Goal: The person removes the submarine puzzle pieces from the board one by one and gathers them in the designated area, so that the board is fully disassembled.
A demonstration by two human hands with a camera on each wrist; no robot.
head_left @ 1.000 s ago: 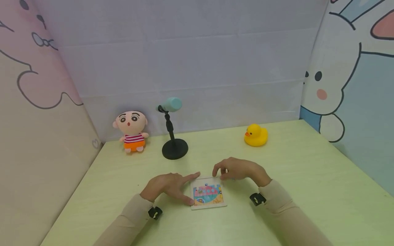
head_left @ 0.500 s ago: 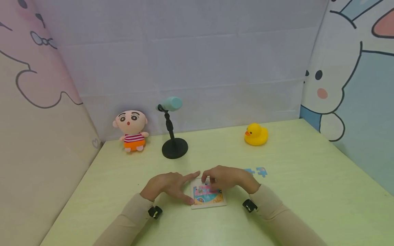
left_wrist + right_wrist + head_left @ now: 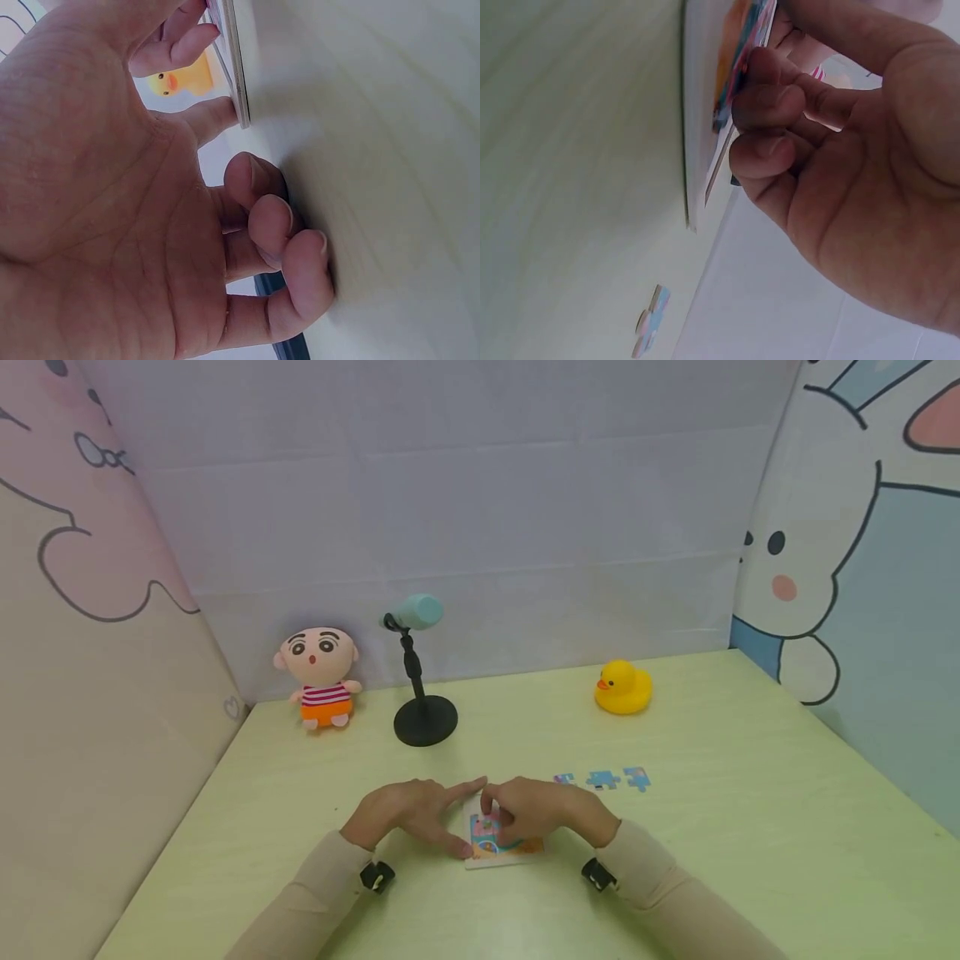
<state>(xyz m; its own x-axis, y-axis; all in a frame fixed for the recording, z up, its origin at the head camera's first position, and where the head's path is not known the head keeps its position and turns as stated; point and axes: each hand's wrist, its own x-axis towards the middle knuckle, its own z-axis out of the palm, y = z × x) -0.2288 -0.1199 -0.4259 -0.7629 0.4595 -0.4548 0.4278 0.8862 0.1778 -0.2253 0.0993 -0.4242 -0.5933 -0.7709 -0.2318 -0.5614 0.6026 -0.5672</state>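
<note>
while my left hand (image 3: 418, 812) touches the puzzle board (image 3: 506, 862) with thumb and forefinger spread, i can't tell whether my bent right hand (image 3: 536, 808) over it grips anything.

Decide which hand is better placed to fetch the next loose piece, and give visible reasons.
Probably the right hand: the loose pieces lie on its side, just beyond its wrist. The left hand is farther away, spread at the board's left edge, where it could perhaps steady it.

Here, soft light lies evenly over the worktop (image 3: 757, 777), with faint shadows under the sleeves (image 3: 307, 889); both wrist views look dimmer (the right one slightly blurry).
</note>
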